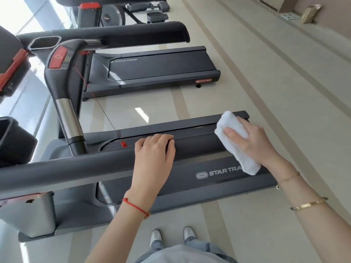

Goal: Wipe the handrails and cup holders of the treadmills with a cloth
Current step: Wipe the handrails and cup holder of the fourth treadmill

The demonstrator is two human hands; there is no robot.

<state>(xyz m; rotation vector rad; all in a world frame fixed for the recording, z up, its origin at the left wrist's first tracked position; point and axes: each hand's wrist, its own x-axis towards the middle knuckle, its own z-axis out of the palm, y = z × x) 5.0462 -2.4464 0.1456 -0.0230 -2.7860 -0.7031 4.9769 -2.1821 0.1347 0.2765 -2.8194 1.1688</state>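
A dark grey padded handrail [76,168] of the nearest treadmill runs across the view from the left edge to the right. My left hand [154,154] rests on top of it, fingers curled over its far side. At the rail's right end my right hand [250,141] presses a folded white cloth [234,143] around the rail, fingers spread flat on the cloth. A hexagonal cup holder [44,42] sits on the console of the second treadmill at upper left. Another dark cup holder [11,135] shows at the left edge.
The near treadmill's belt deck [218,175] lies below the rail. A red safety clip [123,144] hangs on a red cord from the curved centre bar [64,92]. A second treadmill [161,67] stands beyond, with exercise bikes behind. My shoes [171,236] stand on beige floor.
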